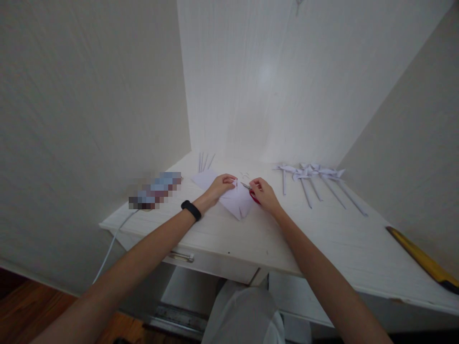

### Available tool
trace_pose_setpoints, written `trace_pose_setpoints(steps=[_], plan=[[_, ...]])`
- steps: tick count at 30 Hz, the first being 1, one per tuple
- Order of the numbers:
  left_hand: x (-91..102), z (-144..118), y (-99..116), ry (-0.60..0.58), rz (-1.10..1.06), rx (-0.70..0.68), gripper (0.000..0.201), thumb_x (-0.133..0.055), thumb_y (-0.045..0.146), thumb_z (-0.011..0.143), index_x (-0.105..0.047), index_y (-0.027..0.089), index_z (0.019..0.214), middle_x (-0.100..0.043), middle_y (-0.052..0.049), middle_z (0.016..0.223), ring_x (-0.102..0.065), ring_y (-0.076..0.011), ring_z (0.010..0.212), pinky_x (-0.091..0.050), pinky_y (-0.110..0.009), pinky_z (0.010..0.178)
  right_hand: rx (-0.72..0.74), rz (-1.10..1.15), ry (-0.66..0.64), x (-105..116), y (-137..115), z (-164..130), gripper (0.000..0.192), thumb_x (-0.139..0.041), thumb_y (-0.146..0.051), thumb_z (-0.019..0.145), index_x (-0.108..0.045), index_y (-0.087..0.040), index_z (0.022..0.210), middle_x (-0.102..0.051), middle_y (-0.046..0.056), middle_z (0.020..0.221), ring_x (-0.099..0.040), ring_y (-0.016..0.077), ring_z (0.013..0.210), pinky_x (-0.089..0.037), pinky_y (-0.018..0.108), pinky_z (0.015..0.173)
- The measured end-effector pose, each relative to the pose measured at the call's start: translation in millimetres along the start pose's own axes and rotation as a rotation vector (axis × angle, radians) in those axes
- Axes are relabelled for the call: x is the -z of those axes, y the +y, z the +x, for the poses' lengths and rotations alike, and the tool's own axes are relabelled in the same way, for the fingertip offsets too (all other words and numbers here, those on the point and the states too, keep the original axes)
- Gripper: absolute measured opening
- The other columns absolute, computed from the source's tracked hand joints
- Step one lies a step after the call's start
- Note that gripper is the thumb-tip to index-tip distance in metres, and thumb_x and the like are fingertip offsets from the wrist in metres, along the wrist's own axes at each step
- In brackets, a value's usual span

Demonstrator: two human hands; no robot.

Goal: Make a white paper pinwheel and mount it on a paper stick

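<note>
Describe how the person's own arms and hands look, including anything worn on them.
Both arms are bare from fingers to above the elbow, with no sleeves or gloves. The left hand has a slim black band around its wrist. The right hand and wrist are bare.

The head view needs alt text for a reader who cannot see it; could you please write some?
A person's right hand holds red-handled scissors against white paper steadied by the left hand on a white wooden desk. White paper pinwheels on sticks lie to the right.

Paper pinwheels (315, 174), yellow ruler (419, 258), cable (111, 248)
</note>
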State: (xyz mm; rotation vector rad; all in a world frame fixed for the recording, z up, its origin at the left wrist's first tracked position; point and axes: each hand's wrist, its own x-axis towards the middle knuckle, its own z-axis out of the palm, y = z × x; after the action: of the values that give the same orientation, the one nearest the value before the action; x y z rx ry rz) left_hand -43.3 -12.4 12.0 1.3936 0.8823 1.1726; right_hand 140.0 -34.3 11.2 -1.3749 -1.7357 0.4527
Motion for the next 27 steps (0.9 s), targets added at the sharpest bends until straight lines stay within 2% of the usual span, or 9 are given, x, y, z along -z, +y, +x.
trace_pose_setpoints(steps=[3,7,11,16,21,27], plan=[[2.5,0,4,0.087,-0.071,0.008,0.030,-0.063,0.009,0.057,-0.060,0.012,0.087,-0.061,-0.003,0.076,-0.055,-0.0102,0.065,-0.039,-0.022,0.060,-0.044,-0.003,0.021,1,5,3,0.024,-0.043,-0.035,0.084,-0.059,-0.018,0.083,-0.063,0.005,0.088,-0.057,0.0143,0.078,-0.043,0.028,0.076],[2.4,-3,11,0.160,-0.134,0.007,0.032,-0.064,0.012,0.056,-0.060,0.013,0.088,-0.062,-0.003,0.077,-0.055,-0.0104,0.064,-0.041,-0.022,0.060,-0.021,-0.043,0.011,3,7,3,0.020,-0.048,-0.030,0.082,-0.064,-0.018,0.078,-0.064,0.006,0.090,-0.058,0.0147,0.082,-0.043,0.028,0.079],[0.8,-3,14,0.169,-0.170,-0.016,0.034,-0.064,0.013,0.055,-0.061,0.013,0.089,-0.062,-0.003,0.079,-0.055,-0.0108,0.065,-0.040,-0.022,0.058,0.019,-0.043,-0.034,2,6,1,0.016,-0.053,-0.029,0.079,-0.065,-0.017,0.080,-0.064,0.006,0.090,-0.057,0.0144,0.080,-0.043,0.028,0.078],[0.8,-3,15,0.174,-0.209,-0.009,0.035,-0.065,0.014,0.054,-0.062,0.013,0.089,-0.061,-0.003,0.078,-0.054,-0.0108,0.063,-0.039,-0.022,0.057,-0.022,-0.013,-0.012,1,7,3,0.016,-0.054,-0.029,0.077,-0.063,-0.017,0.081,-0.063,0.006,0.087,-0.056,0.0142,0.077,-0.042,0.030,0.077],[4.0,-2,12,0.065,-0.220,-0.003,0.032,-0.063,0.017,0.060,-0.064,0.014,0.091,-0.060,-0.002,0.077,-0.053,-0.0113,0.066,-0.037,-0.023,0.058,-0.053,0.083,0.008,3,10,5,0.014,-0.052,-0.028,0.074,-0.060,-0.017,0.071,-0.062,0.004,0.075,-0.056,0.0151,0.071,-0.043,0.030,0.072],[3.4,5,10,-0.010,-0.262,0.073,0.018,-0.059,0.022,0.066,-0.065,0.013,0.081,-0.060,-0.004,0.076,-0.052,-0.0138,0.070,-0.038,-0.027,0.065,-0.042,0.140,0.013,6,5,3,0.013,-0.051,-0.028,0.071,-0.058,-0.018,0.069,-0.061,0.003,0.073,-0.055,0.0153,0.070,-0.042,0.031,0.072]])
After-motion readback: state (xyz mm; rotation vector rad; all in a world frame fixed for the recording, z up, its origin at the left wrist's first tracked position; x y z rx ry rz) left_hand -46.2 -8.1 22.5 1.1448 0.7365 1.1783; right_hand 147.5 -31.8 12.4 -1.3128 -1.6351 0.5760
